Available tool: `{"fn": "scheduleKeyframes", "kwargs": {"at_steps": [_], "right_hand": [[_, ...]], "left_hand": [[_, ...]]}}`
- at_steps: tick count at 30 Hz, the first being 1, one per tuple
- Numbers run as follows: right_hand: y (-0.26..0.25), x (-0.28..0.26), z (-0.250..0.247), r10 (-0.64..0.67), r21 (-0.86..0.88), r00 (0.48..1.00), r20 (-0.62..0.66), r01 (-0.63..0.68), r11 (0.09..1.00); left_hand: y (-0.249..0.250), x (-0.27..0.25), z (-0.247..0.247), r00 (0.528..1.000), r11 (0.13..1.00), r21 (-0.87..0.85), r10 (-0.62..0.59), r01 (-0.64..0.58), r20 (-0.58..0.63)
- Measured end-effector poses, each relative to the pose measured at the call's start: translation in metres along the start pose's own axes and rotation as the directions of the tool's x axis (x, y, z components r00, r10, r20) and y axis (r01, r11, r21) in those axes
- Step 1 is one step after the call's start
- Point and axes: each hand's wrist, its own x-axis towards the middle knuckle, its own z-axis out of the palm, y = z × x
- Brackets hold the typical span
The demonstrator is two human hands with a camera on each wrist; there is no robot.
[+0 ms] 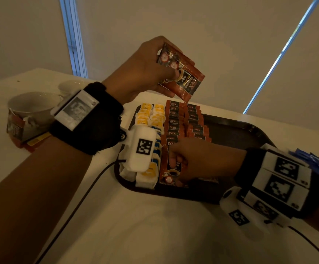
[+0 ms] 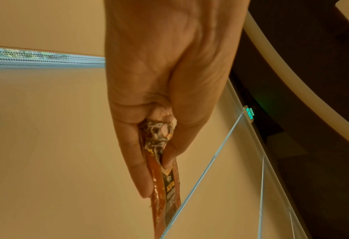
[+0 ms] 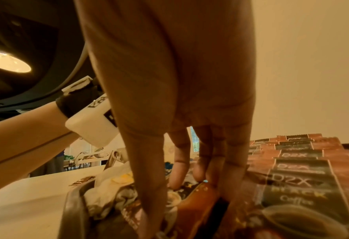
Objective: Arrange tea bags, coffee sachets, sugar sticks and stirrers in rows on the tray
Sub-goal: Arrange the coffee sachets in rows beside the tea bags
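My left hand (image 1: 171,73) is raised above the far end of the dark tray (image 1: 240,134) and pinches a small stack of red-brown coffee sachets (image 1: 189,80); the left wrist view shows those sachets (image 2: 169,194) edge-on between thumb and fingers (image 2: 140,177). My right hand (image 1: 175,168) is down at the tray's near end, thumb and fingers pinching a coffee sachet (image 1: 169,176) that lies at the front of the coffee rows (image 1: 185,121). In the right wrist view that sachet (image 3: 200,202) bows up between the fingers. Yellow-tagged tea bags (image 1: 151,115) fill the tray's left rows.
Two white cups (image 1: 32,107) stand on the table at the left, with packets beside them. Blue sticks (image 1: 311,161) show behind my right wrist. The tray's right half is bare. A black cable (image 1: 90,187) runs across the table in front.
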Motion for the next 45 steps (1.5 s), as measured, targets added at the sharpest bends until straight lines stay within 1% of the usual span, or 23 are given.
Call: {"fn": "scheduleKeyframes", "kwargs": {"at_steps": [3,6,9,12,17,22,24,26,27,28,30,31,32,33,34,35,37,39,40,43,45], "right_hand": [[0.002,0.006,0.0,0.019,0.02,0.999,0.029,-0.02,1.0],[0.002,0.007,-0.001,0.063,0.057,0.996,0.061,-0.066,0.996],[0.004,0.009,-0.002,0.059,-0.015,0.998,0.02,-0.059,0.998],[0.004,0.011,-0.004,0.059,-0.081,0.998,0.009,-0.058,0.995],[0.007,0.017,-0.006,0.086,-0.078,0.996,0.002,-0.085,0.993],[0.008,0.013,-0.004,0.088,-0.121,0.996,-0.014,-0.089,0.989],[0.011,0.004,-0.005,0.096,-0.068,0.993,-0.07,-0.1,0.993],[0.018,-0.008,-0.011,0.211,0.055,0.966,-0.151,-0.205,0.977],[0.027,-0.011,-0.015,0.284,0.135,0.937,-0.205,-0.261,0.956],[0.036,-0.015,-0.018,0.374,0.221,0.899,-0.228,-0.326,0.919],[0.053,-0.018,-0.02,0.557,0.41,0.814,-0.165,-0.457,0.79],[0.06,-0.019,-0.019,0.62,0.49,0.776,-0.118,-0.497,0.716],[0.063,-0.021,-0.017,0.654,0.605,0.753,-0.071,-0.489,0.628],[0.067,-0.021,-0.015,0.672,0.733,0.74,-0.042,-0.434,0.524],[0.064,-0.023,-0.014,0.671,0.835,0.741,-0.011,-0.362,0.414],[0.064,-0.023,-0.013,0.663,0.903,0.748,0.008,-0.29,0.317],[0.06,-0.022,-0.014,0.629,0.954,0.777,0.023,-0.205,0.217],[0.053,-0.017,-0.017,0.618,0.971,0.786,0.03,-0.169,0.169],[0.049,-0.015,-0.019,0.616,0.971,0.787,0.033,-0.171,0.166],[0.044,-0.013,-0.02,0.581,0.971,0.813,0.041,-0.169,0.169],[0.042,-0.014,-0.02,0.587,0.971,0.809,0.041,-0.169,0.166]], "left_hand": [[0.0,0.0,0.0,1.0,1.0,0.003,-0.002,0.002,0.001],[0.0,0.0,-0.001,1.0,1.0,-0.007,-0.004,0.004,-0.001],[0.0,0.0,-0.001,1.0,1.0,-0.007,-0.003,0.003,-0.002],[0.001,0.0,-0.001,1.0,1.0,-0.008,-0.003,0.003,0.0],[0.0,0.0,0.0,1.0,1.0,-0.003,-0.004,0.004,0.003],[0.001,-0.001,0.0,1.0,1.0,0.009,-0.005,0.005,0.006],[0.001,-0.001,-0.001,1.0,1.0,0.012,-0.007,0.007,0.004],[0.001,-0.001,-0.002,1.0,1.0,0.014,-0.006,0.006,-0.002],[0.001,-0.001,-0.002,1.0,1.0,0.014,-0.005,0.005,-0.006],[0.001,0.0,-0.002,1.0,1.0,0.014,-0.005,0.005,-0.009],[0.001,0.0,-0.002,1.0,1.0,0.011,-0.005,0.005,-0.007],[0.001,0.0,-0.001,1.0,1.0,0.009,-0.005,0.005,-0.003],[0.001,0.0,0.0,1.0,1.0,0.009,-0.005,0.005,0.001],[0.0,0.0,0.0,1.0,1.0,0.009,-0.005,0.005,0.003],[0.0,0.0,0.001,1.0,1.0,0.008,-0.006,0.006,0.004],[0.0,0.0,0.001,1.0,1.0,0.008,-0.007,0.007,0.004],[0.0,-0.001,0.001,1.0,1.0,0.007,-0.009,0.009,0.006],[-0.001,0.0,0.0,1.0,1.0,0.005,-0.012,0.012,0.006],[-0.001,0.0,-0.001,1.0,1.0,0.005,-0.013,0.013,0.006],[-0.002,0.001,-0.001,1.0,1.0,0.016,-0.016,0.016,0.0],[-0.003,0.001,-0.002,1.0,1.0,0.024,-0.017,0.017,-0.002]]}}
